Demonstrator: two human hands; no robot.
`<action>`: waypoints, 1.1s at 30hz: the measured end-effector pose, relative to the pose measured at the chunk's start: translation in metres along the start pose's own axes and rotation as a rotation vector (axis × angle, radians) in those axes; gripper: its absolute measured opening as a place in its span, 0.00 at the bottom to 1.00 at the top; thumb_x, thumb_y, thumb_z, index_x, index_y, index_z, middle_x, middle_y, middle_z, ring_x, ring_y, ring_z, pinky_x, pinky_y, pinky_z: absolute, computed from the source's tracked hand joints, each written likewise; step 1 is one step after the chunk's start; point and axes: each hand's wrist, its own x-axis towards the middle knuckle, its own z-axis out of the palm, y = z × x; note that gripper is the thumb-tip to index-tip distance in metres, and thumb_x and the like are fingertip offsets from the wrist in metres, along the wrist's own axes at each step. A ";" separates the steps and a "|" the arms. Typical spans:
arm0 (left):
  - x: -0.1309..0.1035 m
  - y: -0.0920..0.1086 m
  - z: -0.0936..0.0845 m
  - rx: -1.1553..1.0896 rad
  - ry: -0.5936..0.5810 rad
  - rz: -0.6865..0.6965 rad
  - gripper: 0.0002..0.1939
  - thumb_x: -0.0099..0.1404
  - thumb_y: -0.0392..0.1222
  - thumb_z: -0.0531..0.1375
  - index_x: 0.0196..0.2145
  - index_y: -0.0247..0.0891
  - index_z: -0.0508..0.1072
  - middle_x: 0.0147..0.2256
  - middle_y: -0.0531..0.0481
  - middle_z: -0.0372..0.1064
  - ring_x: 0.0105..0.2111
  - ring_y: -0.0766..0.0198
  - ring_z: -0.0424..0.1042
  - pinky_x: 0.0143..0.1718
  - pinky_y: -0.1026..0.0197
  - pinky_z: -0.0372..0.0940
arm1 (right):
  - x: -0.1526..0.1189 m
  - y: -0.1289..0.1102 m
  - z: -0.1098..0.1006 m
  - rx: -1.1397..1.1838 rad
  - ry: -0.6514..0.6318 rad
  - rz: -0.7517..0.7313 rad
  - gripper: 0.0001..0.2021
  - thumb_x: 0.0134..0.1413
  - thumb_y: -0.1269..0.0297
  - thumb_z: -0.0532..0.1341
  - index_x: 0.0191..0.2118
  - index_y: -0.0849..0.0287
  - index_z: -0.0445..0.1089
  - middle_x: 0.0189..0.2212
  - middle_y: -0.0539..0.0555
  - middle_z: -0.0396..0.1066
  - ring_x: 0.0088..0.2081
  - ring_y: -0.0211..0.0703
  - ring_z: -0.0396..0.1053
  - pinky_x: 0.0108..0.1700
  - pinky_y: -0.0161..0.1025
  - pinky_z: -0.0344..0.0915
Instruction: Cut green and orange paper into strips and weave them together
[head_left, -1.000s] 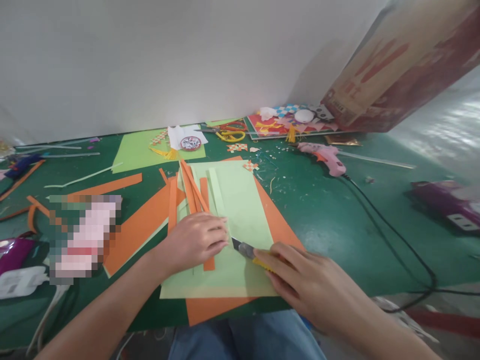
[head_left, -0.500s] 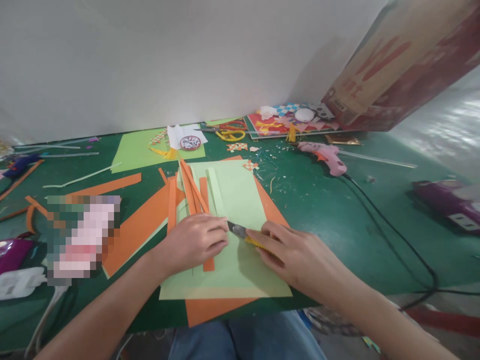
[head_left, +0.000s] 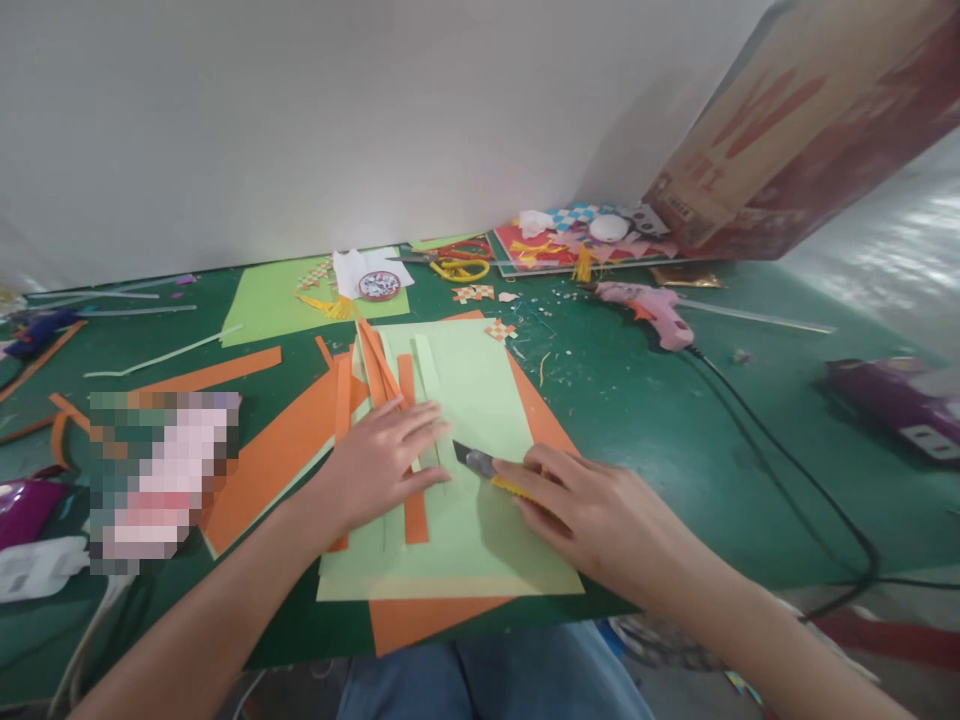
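Observation:
My right hand (head_left: pixel 581 500) grips a yellow utility knife (head_left: pixel 478 463), its dark blade pointing left just above the light green paper (head_left: pixel 480 380). Spread flat on the left side of that paper is my left hand (head_left: pixel 394 450), fingers apart, over several orange paper strips (head_left: pixel 379 365). One short orange strip (head_left: pixel 415 515) shows below the fingers, and a pale green strip (head_left: pixel 426 365) lies beyond them. Orange sheets (head_left: pixel 281 450) stick out from under the green paper. The lower ends of some strips are hidden by my left hand.
A pink glue gun (head_left: pixel 652 312) with a black cord lies at the right. Yellow-handled scissors (head_left: pixel 459 268), a round patterned badge (head_left: pixel 379 286) and paper scraps (head_left: pixel 474 293) lie along the back. A large paper bag (head_left: pixel 780 140) stands at the back right; a white power plug (head_left: pixel 45 568) is at the left.
My left hand has shifted slightly left, and its fingers have gone from curled near the blade to spread flat. The knife and my right hand stay almost where they were.

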 end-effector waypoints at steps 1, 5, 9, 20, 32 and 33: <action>0.000 0.000 0.000 0.011 -0.026 -0.015 0.25 0.68 0.56 0.49 0.52 0.36 0.69 0.56 0.44 0.64 0.57 0.56 0.63 0.59 0.50 0.56 | -0.001 0.000 0.000 0.003 -0.003 0.000 0.14 0.59 0.70 0.50 0.44 0.60 0.70 0.29 0.51 0.67 0.22 0.34 0.63 0.23 0.34 0.57; -0.001 0.003 -0.001 0.007 -0.052 -0.009 0.27 0.67 0.59 0.49 0.51 0.36 0.71 0.55 0.44 0.64 0.56 0.55 0.63 0.59 0.49 0.57 | -0.003 0.000 -0.003 0.017 -0.028 -0.014 0.14 0.60 0.70 0.49 0.46 0.60 0.69 0.30 0.52 0.68 0.24 0.34 0.65 0.23 0.33 0.57; -0.002 0.007 -0.001 0.001 -0.007 0.034 0.25 0.67 0.57 0.51 0.48 0.35 0.73 0.51 0.44 0.69 0.53 0.55 0.67 0.57 0.49 0.59 | -0.008 -0.003 -0.008 0.029 -0.062 -0.027 0.15 0.61 0.69 0.48 0.49 0.60 0.67 0.31 0.52 0.67 0.24 0.34 0.65 0.23 0.33 0.58; -0.002 0.012 0.001 0.037 0.161 0.161 0.16 0.70 0.43 0.50 0.37 0.35 0.77 0.40 0.49 0.77 0.42 0.61 0.75 0.47 0.58 0.70 | -0.017 -0.025 -0.013 -0.022 -0.034 -0.033 0.15 0.61 0.71 0.46 0.46 0.62 0.68 0.28 0.52 0.66 0.22 0.34 0.66 0.20 0.34 0.56; -0.002 0.012 0.001 0.037 0.174 0.170 0.17 0.71 0.41 0.49 0.38 0.34 0.77 0.39 0.49 0.77 0.42 0.62 0.76 0.46 0.59 0.71 | -0.016 -0.026 -0.011 -0.011 -0.012 -0.010 0.18 0.62 0.72 0.44 0.47 0.63 0.68 0.27 0.51 0.65 0.20 0.33 0.64 0.19 0.34 0.55; -0.002 0.012 0.001 0.037 0.174 0.169 0.17 0.70 0.40 0.49 0.38 0.34 0.77 0.39 0.49 0.77 0.42 0.62 0.76 0.46 0.59 0.71 | -0.016 -0.026 -0.012 -0.015 -0.008 -0.009 0.18 0.62 0.72 0.43 0.47 0.63 0.68 0.27 0.51 0.65 0.20 0.33 0.64 0.19 0.34 0.55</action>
